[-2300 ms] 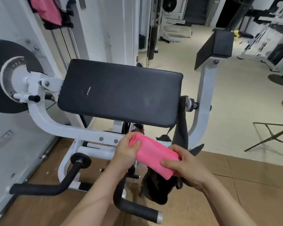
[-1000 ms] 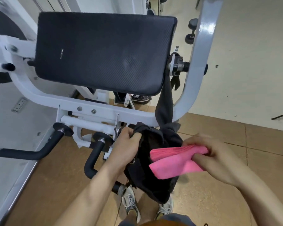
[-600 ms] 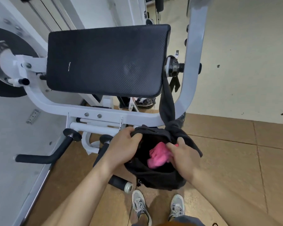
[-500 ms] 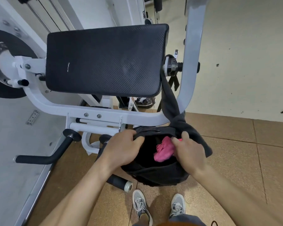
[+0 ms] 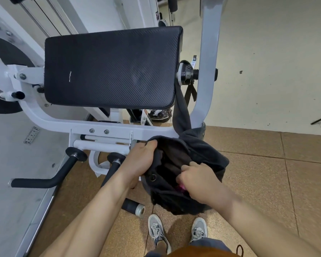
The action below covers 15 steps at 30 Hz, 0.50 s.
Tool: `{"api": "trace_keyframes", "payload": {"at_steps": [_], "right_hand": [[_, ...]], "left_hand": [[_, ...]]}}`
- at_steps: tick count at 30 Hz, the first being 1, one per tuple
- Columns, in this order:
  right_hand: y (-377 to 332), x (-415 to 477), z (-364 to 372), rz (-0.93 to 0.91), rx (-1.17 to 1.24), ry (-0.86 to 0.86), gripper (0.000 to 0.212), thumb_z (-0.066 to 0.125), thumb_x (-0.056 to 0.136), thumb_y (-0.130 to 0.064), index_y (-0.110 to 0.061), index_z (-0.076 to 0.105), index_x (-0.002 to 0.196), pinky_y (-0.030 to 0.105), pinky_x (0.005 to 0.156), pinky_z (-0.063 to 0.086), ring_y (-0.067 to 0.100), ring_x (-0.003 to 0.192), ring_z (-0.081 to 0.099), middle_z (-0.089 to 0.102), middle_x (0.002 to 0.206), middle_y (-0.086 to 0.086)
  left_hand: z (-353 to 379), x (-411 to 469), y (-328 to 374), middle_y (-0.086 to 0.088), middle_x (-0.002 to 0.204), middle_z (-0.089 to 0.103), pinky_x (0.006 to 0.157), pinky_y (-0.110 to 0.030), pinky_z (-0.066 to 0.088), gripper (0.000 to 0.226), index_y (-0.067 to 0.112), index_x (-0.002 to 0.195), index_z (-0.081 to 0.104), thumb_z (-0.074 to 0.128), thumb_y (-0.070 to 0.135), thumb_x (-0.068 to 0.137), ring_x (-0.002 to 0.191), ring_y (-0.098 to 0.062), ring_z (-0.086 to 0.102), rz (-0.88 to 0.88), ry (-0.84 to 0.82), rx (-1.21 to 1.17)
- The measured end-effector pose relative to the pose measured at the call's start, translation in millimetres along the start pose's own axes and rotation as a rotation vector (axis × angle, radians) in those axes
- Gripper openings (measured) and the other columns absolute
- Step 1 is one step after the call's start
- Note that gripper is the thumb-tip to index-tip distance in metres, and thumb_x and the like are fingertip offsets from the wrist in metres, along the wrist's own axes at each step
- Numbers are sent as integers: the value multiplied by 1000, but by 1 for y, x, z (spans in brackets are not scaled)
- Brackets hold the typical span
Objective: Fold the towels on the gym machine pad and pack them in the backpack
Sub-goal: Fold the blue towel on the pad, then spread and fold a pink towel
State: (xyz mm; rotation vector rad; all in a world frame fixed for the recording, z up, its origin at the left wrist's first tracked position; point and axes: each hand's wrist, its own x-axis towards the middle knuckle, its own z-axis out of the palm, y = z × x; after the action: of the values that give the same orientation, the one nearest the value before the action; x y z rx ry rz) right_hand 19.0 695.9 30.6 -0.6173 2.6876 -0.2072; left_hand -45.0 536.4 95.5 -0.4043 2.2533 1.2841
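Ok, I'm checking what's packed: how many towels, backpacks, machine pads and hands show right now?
pink towel: 1, only a sliver showing inside the bag
black backpack: 1
machine pad: 1
hands: 2, left hand and right hand
Total: 5

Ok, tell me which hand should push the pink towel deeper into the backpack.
Right. The right hand is in the mouth of the backpack, curled on the pink towel; the left hand grips the rim, holding it open.
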Motion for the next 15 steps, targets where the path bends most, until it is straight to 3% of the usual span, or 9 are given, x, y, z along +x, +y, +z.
{"api": "trace_keyframes", "payload": {"at_steps": [1,3,6,9,13,15], "right_hand": [[0,4,1,-10,12,17,26,53,91,-16,-24,60,115,35,79,41,27,106,53,57,112,2],[-4,14,3,-23,257,167,17,54,89,-20,-20,55,106,36,75,44,29,97,58,62,100,3],[-10,27,5,174,552,286,32,63,82,-23,-19,50,111,37,75,48,27,92,61,66,97,3],[-15,35,15,349,460,242,36,66,80,-34,-21,47,108,35,71,46,29,91,63,66,95,4],[-26,38,17,201,345,154,22,53,92,-40,-27,56,109,35,80,41,30,101,55,63,97,7],[-20,33,20,120,139,67,20,49,94,-28,-27,60,111,36,87,35,26,112,46,64,104,4]], "left_hand": [[2,-1,1,-15,88,73,79,-41,52,42,3,88,68,44,38,94,92,-34,68,15,-5,6],[6,-2,1,-14,79,69,74,-38,48,41,5,83,67,44,38,92,83,-34,67,32,-11,6],[5,-1,2,-15,78,67,69,-36,46,42,1,87,68,45,35,93,75,-27,63,-10,20,-70],[3,-1,0,-19,81,63,66,-37,44,33,4,90,66,47,32,93,74,-27,61,-40,54,-160],[4,-1,-2,-21,95,69,64,-34,48,38,1,107,63,49,33,92,81,-28,66,-89,134,-246],[1,2,-4,-15,89,71,65,-33,50,28,6,97,66,50,30,95,79,-27,66,-105,170,-327]]}}
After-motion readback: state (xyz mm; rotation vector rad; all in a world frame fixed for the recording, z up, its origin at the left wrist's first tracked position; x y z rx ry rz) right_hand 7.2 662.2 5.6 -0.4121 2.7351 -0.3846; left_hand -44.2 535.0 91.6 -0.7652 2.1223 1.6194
